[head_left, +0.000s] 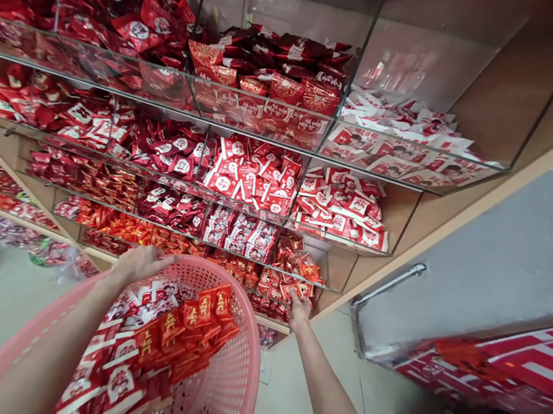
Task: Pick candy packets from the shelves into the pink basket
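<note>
A large pink perforated basket point(251, 365) fills the lower left, partly full of white-and-red packets point(121, 383) with orange-red packets point(191, 324) on top. My left hand point(141, 264) is closed over the basket's far rim. My right hand point(299, 309) reaches to the lowest visible shelf bin at the right, its fingers at the red and orange packets point(299, 267) there. Whether those fingers hold a packet is too small to tell.
Glass-fronted shelves point(265, 135) hold rows of red, dark red and white packets. A grey wall panel point(492, 260) with a metal handle stands at the right, above red-and-white boxes point(534, 359). Pale floor tiles point(305, 385) show below.
</note>
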`<state>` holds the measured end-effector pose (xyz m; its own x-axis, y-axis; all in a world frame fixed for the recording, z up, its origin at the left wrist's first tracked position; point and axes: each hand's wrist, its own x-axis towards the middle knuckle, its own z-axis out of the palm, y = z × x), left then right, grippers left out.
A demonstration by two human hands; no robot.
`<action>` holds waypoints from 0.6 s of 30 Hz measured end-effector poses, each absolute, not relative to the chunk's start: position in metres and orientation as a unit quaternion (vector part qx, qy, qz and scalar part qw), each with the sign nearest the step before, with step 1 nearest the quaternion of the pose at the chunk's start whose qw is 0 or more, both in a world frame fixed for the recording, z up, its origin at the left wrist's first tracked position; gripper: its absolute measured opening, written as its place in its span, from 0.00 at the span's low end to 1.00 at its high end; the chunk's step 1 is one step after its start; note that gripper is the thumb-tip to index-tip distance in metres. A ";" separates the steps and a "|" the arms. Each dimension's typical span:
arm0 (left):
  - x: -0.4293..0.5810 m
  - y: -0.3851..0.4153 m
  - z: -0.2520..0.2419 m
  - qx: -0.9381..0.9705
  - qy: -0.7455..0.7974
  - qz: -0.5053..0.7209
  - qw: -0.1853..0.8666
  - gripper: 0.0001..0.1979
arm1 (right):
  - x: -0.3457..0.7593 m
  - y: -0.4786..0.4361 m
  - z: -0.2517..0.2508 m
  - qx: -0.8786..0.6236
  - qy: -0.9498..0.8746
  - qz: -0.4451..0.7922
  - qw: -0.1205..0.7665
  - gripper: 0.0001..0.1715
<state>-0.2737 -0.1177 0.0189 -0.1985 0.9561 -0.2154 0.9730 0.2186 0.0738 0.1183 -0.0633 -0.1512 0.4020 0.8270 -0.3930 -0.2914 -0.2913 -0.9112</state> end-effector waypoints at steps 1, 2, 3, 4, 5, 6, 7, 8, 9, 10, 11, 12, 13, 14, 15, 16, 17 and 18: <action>-0.271 -0.117 0.019 0.625 0.772 -0.039 0.109 0.30 | 0.120 -0.073 -0.145 -0.616 -0.217 0.516 0.555 0.33; -0.269 -0.117 0.020 0.627 0.771 -0.040 0.108 0.30 | 0.123 -0.084 -0.138 -0.604 -0.220 0.530 0.553 0.33; -0.266 -0.117 0.020 0.629 0.769 -0.043 0.106 0.31 | 0.126 -0.096 -0.128 -0.593 -0.223 0.544 0.551 0.32; -0.264 -0.116 0.021 0.630 0.768 -0.049 0.103 0.31 | 0.129 -0.108 -0.115 -0.579 -0.231 0.557 0.548 0.31; -0.262 -0.116 0.021 0.630 0.768 -0.056 0.099 0.32 | 0.132 -0.121 -0.100 -0.565 -0.243 0.569 0.546 0.29; -0.260 -0.116 0.022 0.630 0.768 -0.064 0.097 0.33 | 0.135 -0.133 -0.082 -0.550 -0.257 0.582 0.541 0.28; -0.258 -0.115 0.023 0.629 0.768 -0.071 0.096 0.33 | 0.136 -0.145 -0.063 -0.521 -0.292 0.601 0.531 0.25; -0.256 -0.115 0.023 0.628 0.768 -0.076 0.096 0.34 | 0.136 -0.156 -0.042 -0.498 -0.326 0.612 0.521 0.23; -0.254 -0.114 0.024 0.628 0.768 -0.079 0.096 0.34 | 0.134 -0.166 -0.023 -0.486 -0.359 0.619 0.502 0.22; -0.252 -0.113 0.025 0.627 0.769 -0.080 0.097 0.35 | 0.130 -0.175 -0.005 -0.480 -0.397 0.628 0.467 0.21; -0.249 -0.113 0.027 0.627 0.769 -0.080 0.096 0.35 | 0.124 -0.183 0.010 -0.470 -0.437 0.641 0.420 0.21; -0.246 -0.112 0.028 0.626 0.770 -0.078 0.093 0.35 | 0.116 -0.190 0.021 -0.454 -0.480 0.656 0.364 0.20; -0.243 -0.111 0.030 0.627 0.770 -0.076 0.091 0.35 | 0.107 -0.196 0.027 -0.438 -0.523 0.661 0.312 0.19; -0.240 -0.109 0.031 0.628 0.770 -0.073 0.088 0.36 | 0.097 -0.200 0.030 -0.424 -0.562 0.661 0.258 0.16; -0.236 -0.108 0.033 0.630 0.769 -0.071 0.085 0.36 | 0.087 -0.202 0.028 -0.412 -0.596 0.659 0.203 0.13; -0.233 -0.107 0.034 0.632 0.767 -0.069 0.082 0.36 | 0.077 -0.204 0.024 -0.404 -0.623 0.653 0.146 0.09; -0.230 -0.106 0.036 0.635 0.765 -0.068 0.079 0.37 | 0.068 -0.204 0.017 -0.396 -0.644 0.649 0.087 0.05; -0.227 -0.105 0.037 0.637 0.764 -0.067 0.078 0.37 | 0.060 -0.205 0.010 -0.389 -0.658 0.645 0.030 0.02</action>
<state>-0.2272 -0.1051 0.0367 -0.1758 0.9631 -0.2040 0.9839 0.1789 -0.0034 0.0598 -0.2046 0.0101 -0.6959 0.5497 -0.4621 0.4729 -0.1335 -0.8709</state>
